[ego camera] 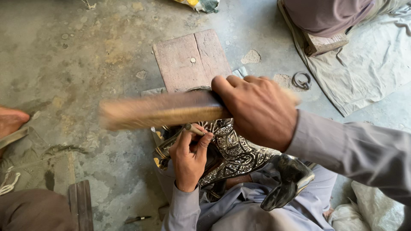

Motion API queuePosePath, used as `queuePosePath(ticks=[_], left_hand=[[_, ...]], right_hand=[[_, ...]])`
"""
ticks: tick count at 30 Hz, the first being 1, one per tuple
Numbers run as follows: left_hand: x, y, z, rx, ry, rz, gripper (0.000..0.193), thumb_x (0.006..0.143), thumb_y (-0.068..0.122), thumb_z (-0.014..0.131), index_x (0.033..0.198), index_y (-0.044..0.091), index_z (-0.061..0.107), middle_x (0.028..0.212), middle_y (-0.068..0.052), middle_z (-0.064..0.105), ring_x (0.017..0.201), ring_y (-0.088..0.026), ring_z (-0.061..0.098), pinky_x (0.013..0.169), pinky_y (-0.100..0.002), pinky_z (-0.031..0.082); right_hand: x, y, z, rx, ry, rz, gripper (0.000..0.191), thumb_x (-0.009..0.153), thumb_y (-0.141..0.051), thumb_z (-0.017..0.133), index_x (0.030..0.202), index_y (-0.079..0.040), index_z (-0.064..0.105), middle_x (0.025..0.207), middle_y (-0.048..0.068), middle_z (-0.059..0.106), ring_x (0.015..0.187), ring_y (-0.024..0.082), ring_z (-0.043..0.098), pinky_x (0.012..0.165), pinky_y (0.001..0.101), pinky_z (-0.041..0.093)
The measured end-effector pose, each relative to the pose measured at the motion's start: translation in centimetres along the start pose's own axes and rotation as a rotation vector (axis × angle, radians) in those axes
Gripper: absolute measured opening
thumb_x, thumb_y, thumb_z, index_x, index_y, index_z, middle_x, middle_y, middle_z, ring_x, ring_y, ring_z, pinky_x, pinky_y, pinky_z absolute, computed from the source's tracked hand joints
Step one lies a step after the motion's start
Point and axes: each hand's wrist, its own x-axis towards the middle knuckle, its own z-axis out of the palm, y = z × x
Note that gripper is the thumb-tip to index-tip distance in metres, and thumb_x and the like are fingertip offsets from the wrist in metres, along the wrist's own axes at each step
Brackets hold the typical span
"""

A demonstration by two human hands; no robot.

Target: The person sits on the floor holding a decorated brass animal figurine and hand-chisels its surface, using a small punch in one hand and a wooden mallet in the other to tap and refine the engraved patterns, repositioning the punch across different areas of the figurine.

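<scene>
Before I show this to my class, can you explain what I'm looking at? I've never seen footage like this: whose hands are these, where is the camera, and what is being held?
The single picture comes from a camera worn on a person's head, looking down at their own hands over a concrete floor. The left hand pinches a thin metal punch in its fingers, tip against an embossed, silvery metal piece resting on the lap. The right hand grips a wooden mallet, blurred by motion. Beyond lie a reddish wooden board, a small metal ring and a grey cloth. At the left edge another person's foot shows.
</scene>
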Motion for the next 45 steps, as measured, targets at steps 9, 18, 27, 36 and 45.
queuePosePath(ticks=[9,18,27,36,45], left_hand=[[0.0,0.0,0.2,0.05,0.058,0.041,0.022,0.095,0.017,0.077,0.095,0.002,0.061,0.091,-0.004,0.07,0.07,-0.011,0.064,0.055,-0.025,0.048],[-1.6,0.1,-0.7,-0.18,0.087,-0.051,0.015,0.098,0.01,0.074,0.102,0.001,0.062,0.099,-0.008,0.077,0.085,-0.013,0.076,0.076,-0.027,0.064],[-0.6,-0.3,-0.3,-0.051,-0.109,0.075,0.025,0.095,0.017,0.077,0.112,0.002,0.065,0.101,-0.009,0.076,0.089,-0.014,0.078,0.067,-0.025,0.062],[-0.2,-0.2,-0.5,0.004,-0.145,0.109,0.02,0.097,0.017,0.076,0.107,0.005,0.063,0.098,-0.006,0.073,0.083,-0.014,0.077,0.062,-0.026,0.057],[-0.3,-0.7,-0.4,-0.009,-0.158,0.098,0.022,0.097,0.016,0.075,0.109,0.003,0.063,0.098,-0.007,0.072,0.085,-0.015,0.078,0.065,-0.026,0.06]], right_hand=[[0.4,-0.5,-1.8,0.053,0.1,-0.112,0.034,0.082,-0.02,0.068,0.111,-0.006,0.057,0.087,0.009,0.065,0.074,0.027,0.066,0.061,0.0398,0.049],[-1.5,-1.3,-3.8,0.154,0.128,0.026,0.032,0.083,-0.012,0.075,0.111,-0.006,0.061,0.084,0.008,0.064,0.067,0.026,0.063,0.061,0.0436,0.05],[-2.2,0.0,-4.0,0.221,0.18,-0.046,0.04,0.076,-0.005,0.072,0.114,-0.002,0.061,0.095,0.015,0.067,0.078,0.038,0.067,0.067,0.0483,0.051],[-1.4,0.9,-1.8,-0.052,0.035,-0.037,0.017,0.09,-0.013,0.068,0.102,-0.006,0.058,0.082,0.012,0.066,0.067,0.03,0.064,0.063,0.0447,0.051],[-1.3,1.6,-0.8,0.001,-0.03,0.059,0.02,0.087,-0.016,0.069,0.105,-0.012,0.06,0.085,0.004,0.065,0.066,0.022,0.063,0.06,0.0408,0.048]])
